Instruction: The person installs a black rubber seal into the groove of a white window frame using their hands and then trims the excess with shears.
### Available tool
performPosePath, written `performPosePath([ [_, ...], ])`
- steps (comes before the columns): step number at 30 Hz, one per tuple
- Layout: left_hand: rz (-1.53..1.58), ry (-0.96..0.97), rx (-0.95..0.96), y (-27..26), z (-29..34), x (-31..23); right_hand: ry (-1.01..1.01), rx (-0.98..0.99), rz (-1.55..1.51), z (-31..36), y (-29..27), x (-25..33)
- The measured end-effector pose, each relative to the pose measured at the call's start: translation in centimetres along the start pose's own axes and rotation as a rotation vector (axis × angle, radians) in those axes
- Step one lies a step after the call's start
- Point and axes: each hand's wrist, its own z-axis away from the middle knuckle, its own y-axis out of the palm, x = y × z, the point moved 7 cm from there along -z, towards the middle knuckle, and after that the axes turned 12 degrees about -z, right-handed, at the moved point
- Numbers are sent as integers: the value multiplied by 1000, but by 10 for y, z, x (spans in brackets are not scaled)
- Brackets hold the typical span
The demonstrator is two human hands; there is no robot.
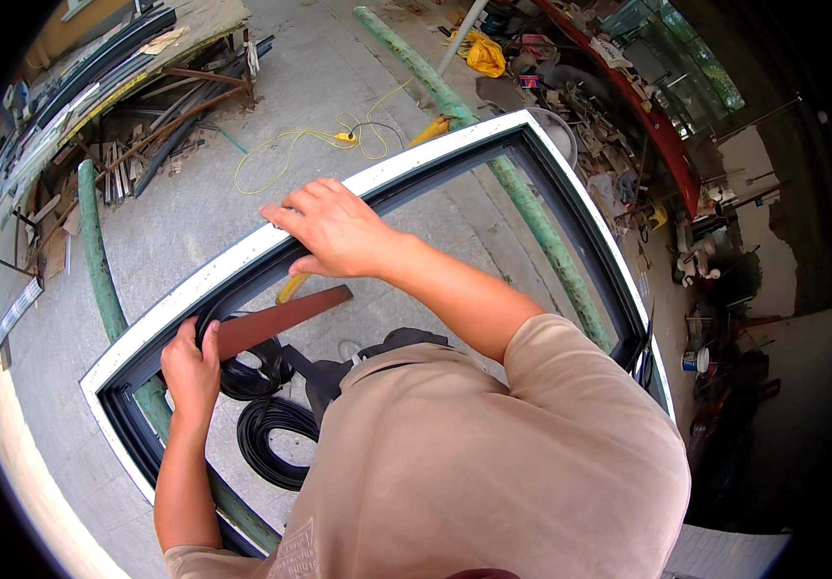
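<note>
A large white window frame (213, 265) with a black inner channel lies tilted in front of me. Along its far rail, my right hand (334, 232) is closed over the white edge, fingers on top and thumb on the inner side. My left hand (191, 367) is closed at the inner edge near the left corner, on what looks like a black rubber strip (205, 317); the fingertips are partly hidden. Beside that hand is a flat reddish-brown tapered piece (286, 320). Black rubber coils (266, 468) lie below, inside the frame's outline.
Green poles (401, 58) (97, 251) run under the frame. A yellow cord (286, 145) lies on the concrete floor beyond it. At the far left a rack (160, 77) carries long dark profiles. Cluttered tools and scraps (580, 125) line the right side, with a white bucket (695, 360).
</note>
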Motion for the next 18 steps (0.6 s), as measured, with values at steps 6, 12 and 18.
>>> performPosePath([
  [6,-32,-64,107,3,0,5,-134,-49,-84,-29,41,41],
  [12,-31,-6,13,7,2,8,-95,-1,-65,-43,61,65],
  [18,56,-71,73,10,2,9,-84,-5,-13,-46,68,62],
])
